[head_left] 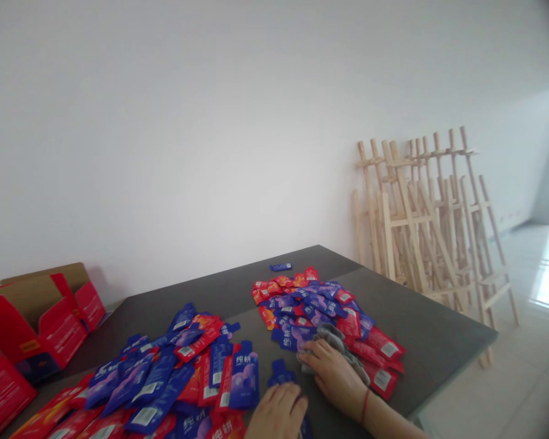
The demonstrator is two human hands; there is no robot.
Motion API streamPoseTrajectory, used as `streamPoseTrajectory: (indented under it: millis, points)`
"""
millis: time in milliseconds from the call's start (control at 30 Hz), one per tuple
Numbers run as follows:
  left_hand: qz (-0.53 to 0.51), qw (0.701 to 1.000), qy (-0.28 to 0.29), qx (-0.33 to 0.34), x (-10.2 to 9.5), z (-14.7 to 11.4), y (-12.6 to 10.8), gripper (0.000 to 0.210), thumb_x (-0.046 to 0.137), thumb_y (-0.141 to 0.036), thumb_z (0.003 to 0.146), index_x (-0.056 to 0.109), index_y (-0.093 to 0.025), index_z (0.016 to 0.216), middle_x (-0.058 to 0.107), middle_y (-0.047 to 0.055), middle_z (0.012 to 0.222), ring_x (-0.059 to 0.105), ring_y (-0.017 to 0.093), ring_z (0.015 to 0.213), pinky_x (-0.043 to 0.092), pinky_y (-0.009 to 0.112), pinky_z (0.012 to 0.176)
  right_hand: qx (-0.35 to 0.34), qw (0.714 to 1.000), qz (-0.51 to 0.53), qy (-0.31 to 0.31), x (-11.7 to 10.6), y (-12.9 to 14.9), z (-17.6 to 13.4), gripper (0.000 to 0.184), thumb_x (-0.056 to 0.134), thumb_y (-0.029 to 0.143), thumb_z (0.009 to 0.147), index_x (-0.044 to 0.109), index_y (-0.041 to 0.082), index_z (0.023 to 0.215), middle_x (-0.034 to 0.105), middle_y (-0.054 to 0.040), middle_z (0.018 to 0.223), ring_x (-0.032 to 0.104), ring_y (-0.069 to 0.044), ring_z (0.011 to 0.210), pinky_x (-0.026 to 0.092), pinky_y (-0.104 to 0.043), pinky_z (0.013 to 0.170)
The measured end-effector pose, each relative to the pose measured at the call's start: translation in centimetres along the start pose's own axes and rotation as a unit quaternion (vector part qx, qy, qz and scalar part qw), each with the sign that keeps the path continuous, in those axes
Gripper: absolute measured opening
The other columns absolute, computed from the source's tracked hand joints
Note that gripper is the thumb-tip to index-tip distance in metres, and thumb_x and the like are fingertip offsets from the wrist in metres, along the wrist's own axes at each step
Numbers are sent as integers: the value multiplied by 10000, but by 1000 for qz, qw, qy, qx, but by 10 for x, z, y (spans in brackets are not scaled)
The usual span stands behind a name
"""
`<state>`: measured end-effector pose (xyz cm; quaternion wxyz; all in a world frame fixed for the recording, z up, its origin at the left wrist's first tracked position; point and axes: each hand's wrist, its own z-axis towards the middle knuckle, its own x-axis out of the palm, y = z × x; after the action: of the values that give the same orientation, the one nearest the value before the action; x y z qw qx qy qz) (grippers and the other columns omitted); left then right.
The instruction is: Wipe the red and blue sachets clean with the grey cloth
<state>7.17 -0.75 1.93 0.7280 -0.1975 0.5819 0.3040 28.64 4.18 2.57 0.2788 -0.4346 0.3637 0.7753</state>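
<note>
My right hand (333, 373), with a red cord round the wrist, presses a crumpled grey cloth (329, 333) onto the near side of the right-hand pile of pouches (320, 308). At the bottom edge of the view, my left hand (278, 414) has its fingers closed over a blue spouted pouch (281, 372), whose top sticks out beyond the knuckles. The underside of that hand is hidden. Left of it spreads a larger pile of red and blue pouches (158, 372), overlapping at all angles.
Open red cardboard boxes (64, 329) stand at the table's left side. One blue pouch (280, 267) lies alone near the back of the dark table (421, 329). Wooden easels (412, 225) lean against the white wall beyond the right edge.
</note>
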Motion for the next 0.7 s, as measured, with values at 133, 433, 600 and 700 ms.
streamPoseTrajectory:
  millis: [133,433,600,700]
  points:
    - [-35,989,128,-61,-9,19,21,619,613,-304,867,511,-156,1460,509,154,1516,496,326,1393,444,504,1136,-5,999,32,-4,0,4,-6,615,509,4,708,682,223,1257,622,-71,1366,537,-273,1240,422,-407,1096]
    - [23,963,166,-210,-45,-43,84,706,506,-144,760,505,-94,1464,442,176,1535,444,325,1421,386,503,1174,-19,999,41,14,2,7,-5,532,543,45,726,673,252,1198,630,-73,1339,548,-295,1203,438,-440,1051]
    - [28,954,191,-229,-65,-26,74,766,498,-83,682,504,-56,1447,525,207,1499,515,313,1379,417,467,1143,-31,998,54,12,3,7,-5,487,560,79,742,676,243,1186,636,-73,1312,540,-294,1201,434,-437,1045]
    - [43,965,141,-219,-60,19,64,545,450,-46,725,650,-74,1231,670,212,1284,659,332,1167,505,479,1001,-28,997,67,-3,1,8,-3,449,562,91,746,690,241,1149,653,-66,1265,555,-284,1170,447,-433,1031]
